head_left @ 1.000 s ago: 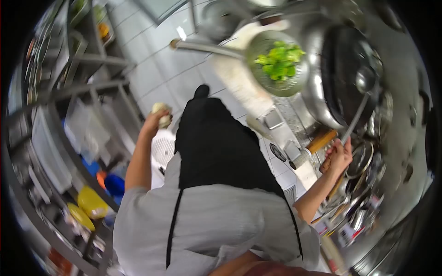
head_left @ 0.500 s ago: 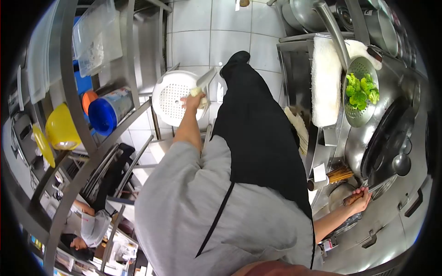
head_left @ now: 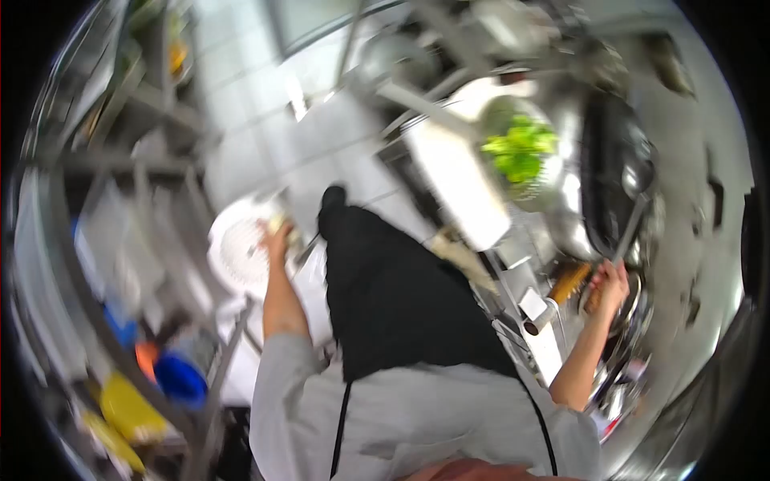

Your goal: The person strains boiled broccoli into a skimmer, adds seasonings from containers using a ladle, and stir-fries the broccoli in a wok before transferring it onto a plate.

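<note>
My left hand (head_left: pixel 277 239) is low at the right edge of a round white perforated basket (head_left: pixel 231 260), fingers closed around a pale, bunched thing (head_left: pixel 282 226) that blur keeps from being named. My right hand (head_left: pixel 611 284) grips the handle of a metal ladle (head_left: pixel 638 178). The ladle's bowl hangs over a dark wok (head_left: pixel 605 132). Beside that wok, bright green broccoli (head_left: pixel 520 148) lies in a perforated skimmer (head_left: pixel 525 196), next to a folded white towel (head_left: pixel 465 184).
A holder with wooden skewers or chopsticks (head_left: pixel 568 282) stands near my right hand. To my left, a metal rack carries a blue-lidded tub (head_left: pixel 180 377) and a yellow bowl (head_left: pixel 132 409). Tiled floor (head_left: pixel 241 144) stretches ahead. Motion blurs the whole view.
The view has swung, so the stove side now appears further left and the rack lower. Both hands keep their holds. A co-worker at lower left is no longer in sight.
</note>
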A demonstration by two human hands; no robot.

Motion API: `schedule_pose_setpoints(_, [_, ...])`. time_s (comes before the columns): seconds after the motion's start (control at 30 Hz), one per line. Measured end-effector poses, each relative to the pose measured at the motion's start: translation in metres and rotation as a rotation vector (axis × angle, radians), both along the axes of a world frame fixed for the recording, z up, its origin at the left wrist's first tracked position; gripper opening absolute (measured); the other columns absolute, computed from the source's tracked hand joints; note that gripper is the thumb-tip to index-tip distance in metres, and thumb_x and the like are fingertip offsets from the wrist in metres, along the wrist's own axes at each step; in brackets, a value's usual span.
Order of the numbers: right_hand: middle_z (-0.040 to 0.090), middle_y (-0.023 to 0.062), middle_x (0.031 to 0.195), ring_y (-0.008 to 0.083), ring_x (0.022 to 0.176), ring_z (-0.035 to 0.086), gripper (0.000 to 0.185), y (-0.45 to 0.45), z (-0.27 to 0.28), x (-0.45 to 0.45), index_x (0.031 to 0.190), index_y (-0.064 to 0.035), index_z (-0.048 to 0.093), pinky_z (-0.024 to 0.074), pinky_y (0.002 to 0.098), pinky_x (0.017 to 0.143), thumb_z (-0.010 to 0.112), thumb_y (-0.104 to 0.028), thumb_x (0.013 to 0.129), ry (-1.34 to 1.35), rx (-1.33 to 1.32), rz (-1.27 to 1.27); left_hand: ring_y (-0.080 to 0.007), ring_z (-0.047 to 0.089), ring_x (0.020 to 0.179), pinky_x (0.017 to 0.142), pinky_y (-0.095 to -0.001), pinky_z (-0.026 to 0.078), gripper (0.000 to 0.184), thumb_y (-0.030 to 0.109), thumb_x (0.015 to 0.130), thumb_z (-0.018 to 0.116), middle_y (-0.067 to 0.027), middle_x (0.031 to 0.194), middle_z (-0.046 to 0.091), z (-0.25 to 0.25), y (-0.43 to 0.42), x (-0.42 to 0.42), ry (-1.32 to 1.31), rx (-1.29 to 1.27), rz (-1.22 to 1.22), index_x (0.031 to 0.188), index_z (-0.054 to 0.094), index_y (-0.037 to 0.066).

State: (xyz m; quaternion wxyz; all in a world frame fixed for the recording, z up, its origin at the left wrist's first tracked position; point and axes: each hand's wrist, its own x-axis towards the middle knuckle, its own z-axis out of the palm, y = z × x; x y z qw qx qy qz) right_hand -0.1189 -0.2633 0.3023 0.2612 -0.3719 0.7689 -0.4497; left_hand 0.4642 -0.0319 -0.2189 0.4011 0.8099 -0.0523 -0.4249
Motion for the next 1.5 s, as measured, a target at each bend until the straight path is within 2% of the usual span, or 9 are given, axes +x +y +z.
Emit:
schedule_pose_setpoints(0.07, [0.057, 0.0024, 0.068, 0.0095, 0.045, 0.051, 0.044, 0.007, -0.001, 0.004, 0.131, -0.0002, 0.052, 0.0403, 0.0231, 0.037, 0.06, -0.006, 0.088, 0.004, -0.043, 0.079, -0.0355, 0.046, 0.123, 0.117, -0.0429, 0.009, 0.112, 0.035, 0.063, 0.076, -0.0234, 0.141, 0.041, 0.013, -0.033, 0.023, 0.198, -0.288, 0.127, 0.15, 0.017, -0.005])
schedule_pose_setpoints(0.17, [0.056, 0.0011, 0.066, 0.0082, 0.042, 0.049, 0.054, 0.017, 0.007, 0.023, 0.139, 0.0002, 0.045, 0.0385, 0.023, 0.036, 0.059, -0.003, 0.087, 0.105, -0.066, 0.15, -0.0452, 0.024, 0.138, 0.116, -0.0412, 0.02, 0.11, 0.032, 0.06, 0.076, -0.0322, 0.151, 0.021, 0.022, -0.051, 0.038, -0.398, 0.247, -0.138, 0.147, 0.021, -0.008])
schedule_pose_setpoints(0.23, [0.055, -0.0006, 0.064, 0.0071, 0.043, 0.048, 0.059, 0.024, 0.016, 0.043, 0.142, -0.0007, 0.042, 0.0369, 0.0231, 0.036, 0.057, 0.0, 0.086, 0.219, -0.004, 0.131, -0.0498, 0.011, 0.141, 0.117, -0.0419, 0.017, 0.114, 0.032, 0.059, 0.076, -0.0359, 0.152, 0.01, 0.008, -0.049, 0.046, -0.109, 0.218, -0.153, 0.149, 0.017, -0.006])
schedule_pose_setpoints(0.3, [0.057, 0.0052, 0.063, 0.0111, 0.045, 0.048, 0.063, 0.032, 0.018, 0.047, 0.144, -0.0016, 0.041, 0.0404, 0.0275, 0.042, 0.058, 0.003, 0.084, 0.463, 0.05, 0.127, -0.0373, 0.057, 0.106, 0.079, -0.0458, 0.055, 0.093, 0.023, 0.061, 0.077, -0.0261, 0.133, 0.042, -0.047, -0.044, 0.047, -0.637, 0.153, -0.141, 0.139, 0.033, -0.006])
schedule_pose_setpoints(0.37, [0.057, 0.0113, 0.064, 0.0158, 0.047, 0.049, 0.065, 0.041, 0.024, 0.046, 0.144, -0.0047, 0.042, 0.0418, 0.0298, 0.047, 0.06, 0.002, 0.082, 0.814, 0.066, 0.188, -0.0448, 0.044, 0.125, 0.097, -0.0533, 0.045, 0.118, 0.028, 0.061, 0.075, -0.0395, 0.141, 0.03, -0.032, -0.058, 0.084, -0.034, 0.04, -0.131, 0.151, 0.004, -0.003])
schedule_pose_setpoints(0.47, [0.056, 0.0184, 0.069, 0.0225, 0.05, 0.05, 0.067, 0.041, 0.033, 0.059, 0.144, -0.0079, 0.043, 0.0428, 0.0327, 0.052, 0.062, 0.001, 0.08, 0.981, 0.041, 0.26, -0.0243, 0.061, 0.055, 0.038, -0.0327, 0.049, 0.08, 0.01, 0.066, 0.067, -0.0134, 0.08, 0.06, 0.035, -0.097, 0.115, 0.212, -0.098, 0.005, 0.139, 0.035, -0.001])
schedule_pose_setpoints(0.6, [0.063, 0.023, 0.08, 0.0315, 0.062, 0.063, 0.067, 0.038, 0.048, 0.093, 0.143, -0.0081, 0.043, 0.0492, 0.0363, 0.061, 0.063, 0.0, 0.08, 0.952, 0.044, 0.354, -0.0204, 0.061, 0.057, 0.045, -0.0331, 0.05, 0.024, 0.007, 0.07, 0.065, -0.0072, 0.071, 0.062, 0.115, -0.122, 0.129, 0.143, -0.148, -0.09, 0.093, 0.063, 0.002])
schedule_pose_setpoints(1.1, [0.057, -0.0002, 0.069, 0.0045, 0.046, 0.047, 0.059, -0.1, 0.067, 0.262, 0.142, -0.0001, 0.042, 0.0388, 0.0212, 0.041, 0.059, 0.003, 0.086, -0.138, -0.114, 0.361, -0.0192, 0.063, 0.066, 0.054, -0.0336, 0.052, 0.048, 0.052, 0.087, 0.063, -0.0078, 0.084, 0.062, 0.298, -0.273, 0.111, 0.457, -0.309, -0.259, 0.097, 0.062, 0.005])
schedule_pose_setpoints(1.5, [0.061, 0.002, 0.073, 0.0062, 0.047, 0.051, 0.06, -0.105, 0.052, 0.232, 0.142, 0.0024, 0.041, 0.0395, 0.02, 0.041, 0.061, 0.006, 0.085, -0.271, -0.153, 0.422, -0.0263, 0.065, 0.082, 0.077, -0.0447, 0.057, 0.038, 0.017, 0.084, 0.068, -0.0144, 0.094, 0.062, 0.383, -0.418, 0.04, 0.876, -0.623, -0.14, 0.113, 0.052, -0.002])
